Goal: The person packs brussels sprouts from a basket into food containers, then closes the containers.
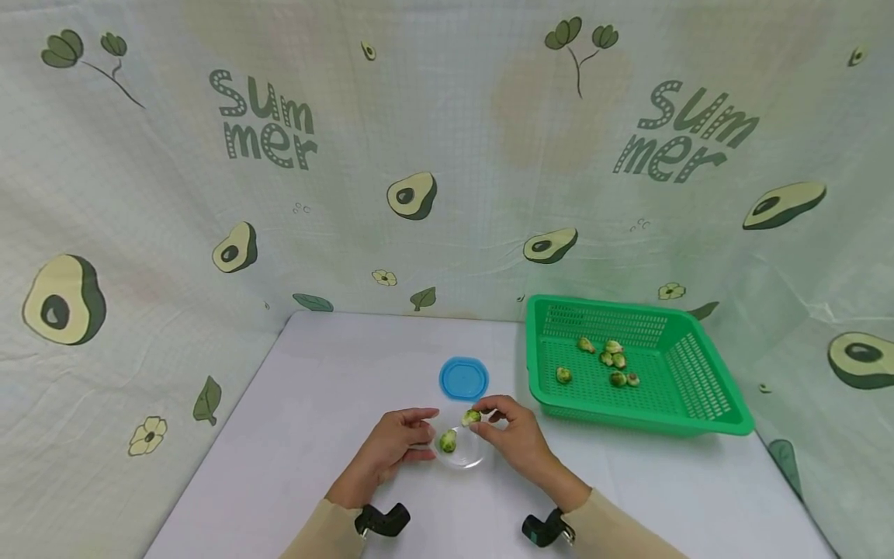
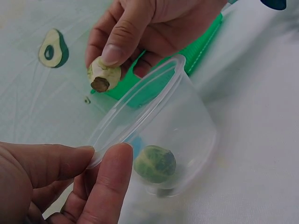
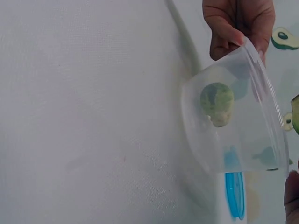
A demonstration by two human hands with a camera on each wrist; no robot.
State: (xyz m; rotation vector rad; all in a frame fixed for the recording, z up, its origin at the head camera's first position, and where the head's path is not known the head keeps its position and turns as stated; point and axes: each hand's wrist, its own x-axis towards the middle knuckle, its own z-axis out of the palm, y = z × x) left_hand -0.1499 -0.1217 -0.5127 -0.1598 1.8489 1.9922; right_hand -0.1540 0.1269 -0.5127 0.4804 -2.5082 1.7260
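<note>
A clear round plastic container (image 1: pixel 466 461) stands on the white table, with one Brussels sprout (image 1: pixel 448 442) inside; the left wrist view shows this sprout low against the clear wall (image 2: pixel 196 121). My left hand (image 1: pixel 398 442) pinches the container's rim from the left side. Over the opposite edge, my right hand (image 1: pixel 518 436) holds a second Brussels sprout (image 1: pixel 471 418) between thumb and fingers. Its brown cut stem end (image 2: pixel 100 84) faces the left wrist camera. Only a sliver of that held sprout (image 3: pixel 295 114) shows at the right wrist view's edge.
Just behind the container lies a round blue lid (image 1: pixel 464 378). A green plastic basket (image 1: pixel 649 424) stands at the back right with several Brussels sprouts (image 1: pixel 606 359) in it. A printed cloth (image 1: pixel 454 101) hangs behind and beside the table.
</note>
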